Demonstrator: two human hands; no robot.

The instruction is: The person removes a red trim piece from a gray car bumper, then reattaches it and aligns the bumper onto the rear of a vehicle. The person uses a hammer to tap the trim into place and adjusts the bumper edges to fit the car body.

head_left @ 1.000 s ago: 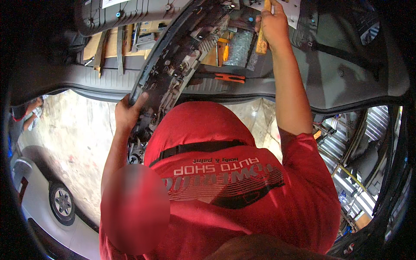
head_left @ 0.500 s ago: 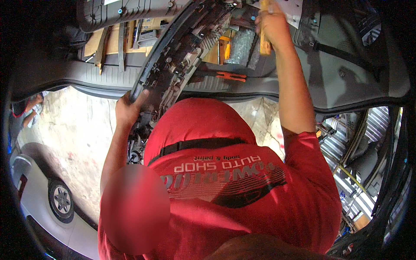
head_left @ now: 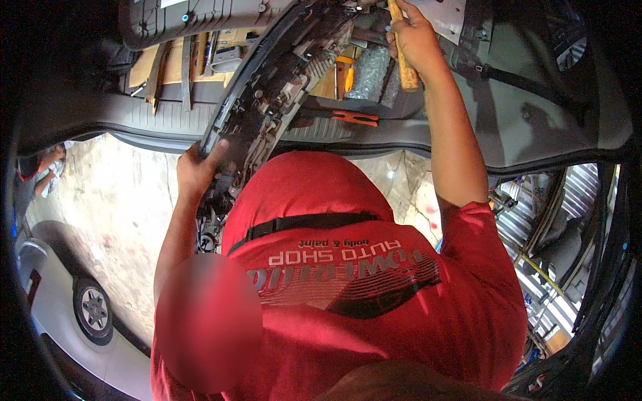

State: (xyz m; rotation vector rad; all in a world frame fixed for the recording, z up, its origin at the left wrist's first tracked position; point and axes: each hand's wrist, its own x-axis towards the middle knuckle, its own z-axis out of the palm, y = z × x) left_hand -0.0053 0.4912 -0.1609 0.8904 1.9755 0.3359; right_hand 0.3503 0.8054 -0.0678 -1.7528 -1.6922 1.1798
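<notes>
My left hand (head_left: 196,168) is wrapped round the near edge of a long, dark car part (head_left: 249,93). The part is studded with clips, brackets and fittings, and slants from near my body up past the top edge. Up at the right, my right hand (head_left: 416,41) grips a yellowish wooden handle (head_left: 407,75). The handle's butt end sticks out below the fist; its upper end runs toward the top edge, so the tool's head cannot be seen. Between my arms lie red-orange-handled pliers (head_left: 356,118) and a yellow-handled tool (head_left: 349,79) beside bubble wrap (head_left: 369,75).
Flat bars (head_left: 186,73) and other tools lie on cardboard left of the long part, inside a grey-trimmed car cargo area (head_left: 428,130). A seat belt (head_left: 515,79) crosses at right. A silver car (head_left: 60,304) stands lower left; another person's arm (head_left: 48,167) shows at far left.
My right hand has moved slightly, and the wooden handle, more upright before, now leans with its upper end to the left. My left hand and the long part stay in place.
</notes>
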